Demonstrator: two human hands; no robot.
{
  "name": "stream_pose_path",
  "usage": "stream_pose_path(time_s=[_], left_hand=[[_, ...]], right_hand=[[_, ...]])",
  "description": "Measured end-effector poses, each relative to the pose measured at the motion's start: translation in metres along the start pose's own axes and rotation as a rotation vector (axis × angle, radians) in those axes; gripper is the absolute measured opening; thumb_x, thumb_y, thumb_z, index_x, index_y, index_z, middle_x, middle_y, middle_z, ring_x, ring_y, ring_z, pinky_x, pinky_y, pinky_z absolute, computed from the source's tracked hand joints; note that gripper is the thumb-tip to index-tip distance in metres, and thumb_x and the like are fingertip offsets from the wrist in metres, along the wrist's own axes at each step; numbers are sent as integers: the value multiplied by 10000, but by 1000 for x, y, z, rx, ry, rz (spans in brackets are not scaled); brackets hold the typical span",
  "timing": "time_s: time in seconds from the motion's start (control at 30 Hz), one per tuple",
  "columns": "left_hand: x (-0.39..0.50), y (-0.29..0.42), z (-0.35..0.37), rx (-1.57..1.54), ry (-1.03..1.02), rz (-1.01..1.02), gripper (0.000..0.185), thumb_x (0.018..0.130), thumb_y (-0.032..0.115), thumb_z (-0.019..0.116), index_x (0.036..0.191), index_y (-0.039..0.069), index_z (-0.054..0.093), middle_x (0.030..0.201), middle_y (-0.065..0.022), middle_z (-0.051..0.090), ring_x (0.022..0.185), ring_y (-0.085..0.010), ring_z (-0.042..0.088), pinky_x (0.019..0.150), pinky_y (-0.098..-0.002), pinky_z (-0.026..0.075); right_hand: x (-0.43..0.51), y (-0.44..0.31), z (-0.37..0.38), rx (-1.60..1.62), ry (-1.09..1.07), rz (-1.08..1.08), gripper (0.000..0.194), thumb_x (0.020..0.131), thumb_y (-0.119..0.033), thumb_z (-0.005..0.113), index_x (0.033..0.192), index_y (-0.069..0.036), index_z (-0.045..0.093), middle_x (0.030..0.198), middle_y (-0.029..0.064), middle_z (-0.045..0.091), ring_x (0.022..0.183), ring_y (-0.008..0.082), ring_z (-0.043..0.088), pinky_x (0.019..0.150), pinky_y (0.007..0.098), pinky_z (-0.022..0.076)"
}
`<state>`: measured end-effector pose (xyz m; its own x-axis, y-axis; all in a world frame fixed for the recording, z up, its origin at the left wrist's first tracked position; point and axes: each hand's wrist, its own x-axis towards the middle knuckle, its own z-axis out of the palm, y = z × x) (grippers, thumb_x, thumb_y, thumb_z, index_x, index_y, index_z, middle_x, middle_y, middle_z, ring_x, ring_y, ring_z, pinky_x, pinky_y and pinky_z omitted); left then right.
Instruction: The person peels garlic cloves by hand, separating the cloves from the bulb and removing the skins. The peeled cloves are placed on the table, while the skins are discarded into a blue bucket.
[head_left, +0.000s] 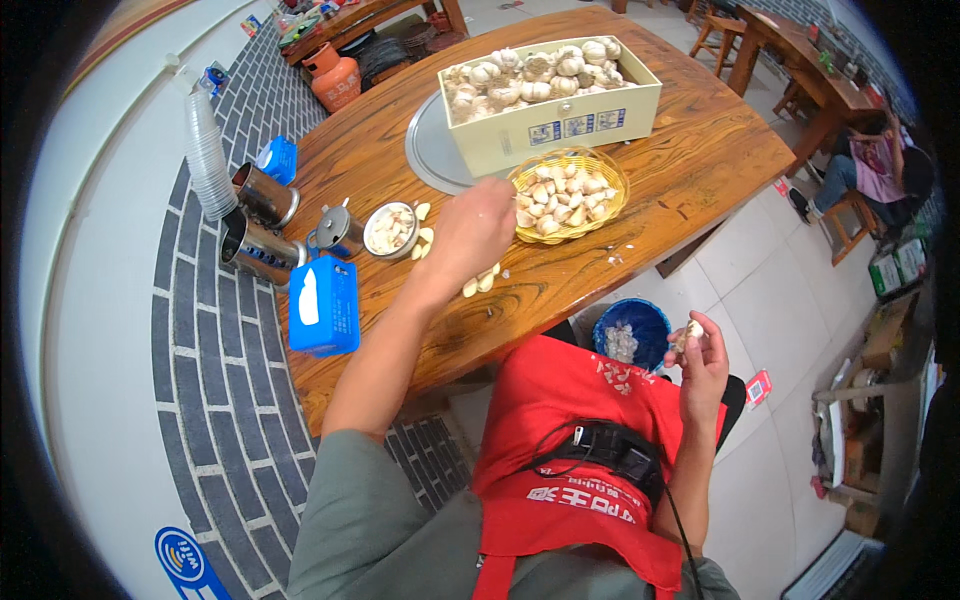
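My left hand (480, 225) reaches over the table to the left rim of a yellow woven basket (551, 236) of unpeeled garlic cloves (562, 196). Its fingers are curled and their tips are hidden, so any held item cannot be seen. Peeled garlic cloves (484, 281) lie on the wood beside that hand. More stand in a small white bowl (391, 230), with some loose cloves (422, 244) at its right. Above the blue bin's right side, my right hand (701, 356) grips a partly broken garlic bulb (688, 335) between thumb and fingers.
A cream box (555, 142) of whole garlic bulbs stands behind the basket, partly on a grey round tray (435, 150). Left are a lidded metal pot (339, 231), metal canisters (262, 247) and blue tissue boxes (334, 300). A blue bin (637, 311) holds peelings. A person (870, 165) sits far right.
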<state>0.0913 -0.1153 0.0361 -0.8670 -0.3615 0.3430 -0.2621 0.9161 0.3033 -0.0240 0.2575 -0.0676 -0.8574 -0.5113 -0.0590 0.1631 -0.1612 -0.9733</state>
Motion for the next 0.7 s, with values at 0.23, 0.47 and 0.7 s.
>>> stream_pose_path(time_s=[0.23,0.47,0.7], left_hand=[[19,62,15,-253,93,45,242,988,211,678,1105,2,645,1055,-211,676,908,-415,686,791,-503,544],[-6,148,78,-752,-427,306,195,1013,220,682,1017,26,696,833,-142,684,761,-263,651,711,-392,522],[-9,171,121,-888,-663,178,255,1025,257,679,1014,3,655,832,-121,709,737,-217,673,676,-376,521]], right_hand=[[-1,-4,-7,137,-37,-15,495,1069,-122,605,1532,-18,465,1244,212,697,988,226,729,898,348,607],[-3,-18,-5,249,-113,-4,451,1076,-162,617,1484,-13,496,1227,156,708,990,210,720,870,336,598],[-2,-15,4,-88,85,-109,451,1006,-40,700,1428,-1,544,1193,107,707,1000,146,690,862,306,591]])
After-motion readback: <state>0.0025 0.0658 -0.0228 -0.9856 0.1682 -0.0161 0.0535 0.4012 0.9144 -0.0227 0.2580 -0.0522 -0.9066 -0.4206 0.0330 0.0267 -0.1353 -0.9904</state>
